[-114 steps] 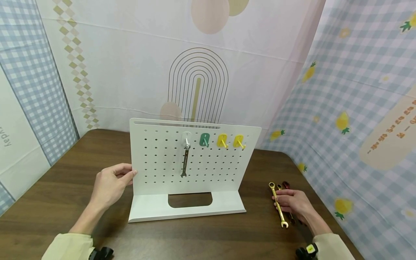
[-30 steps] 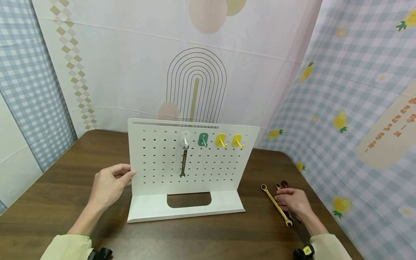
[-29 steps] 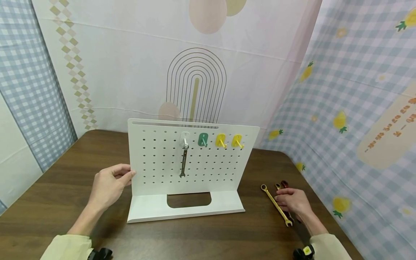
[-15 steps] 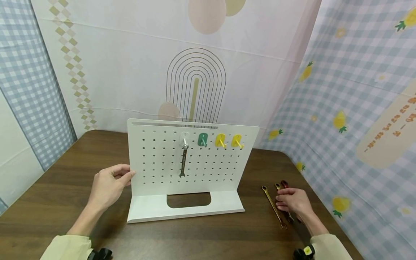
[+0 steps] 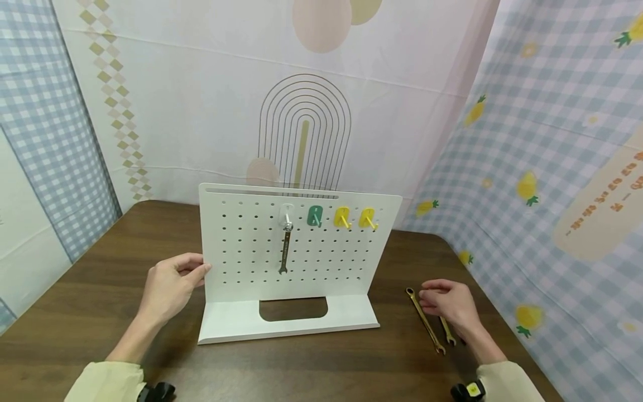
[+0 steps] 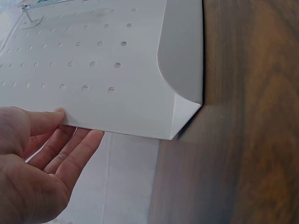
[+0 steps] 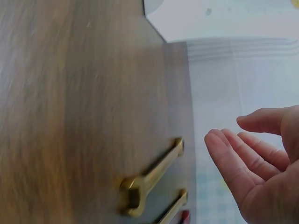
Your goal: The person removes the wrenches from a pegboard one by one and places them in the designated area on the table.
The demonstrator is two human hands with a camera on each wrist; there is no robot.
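A white pegboard stand (image 5: 236,318) stands on the table, and my left hand (image 5: 168,287) pinches its left edge; in the left wrist view the thumb lies on the front face with fingers behind. A dark combination wrench (image 5: 285,251) hangs from the white hook (image 5: 287,211). My right hand (image 5: 452,304) hovers over the wrenches at the right, fingers loosely bent and nothing between them. A gold combination wrench (image 5: 426,322) lies left of it. Partly under the hand is a second gold wrench (image 5: 447,330). The right wrist view also catches a red wrench end (image 7: 186,217).
To the right of the hanging wrench, the board carries a green hook (image 5: 315,216) and two yellow hooks (image 5: 342,218) (image 5: 368,218) with nothing on them. Printed cloth (image 5: 201,111) hangs behind the brown wooden table (image 5: 281,371) and along both sides.
My right hand has let the left gold wrench lie flat on the table, then lifted off the wrenches and moved slightly left. The left hand has kept its grip on the board.
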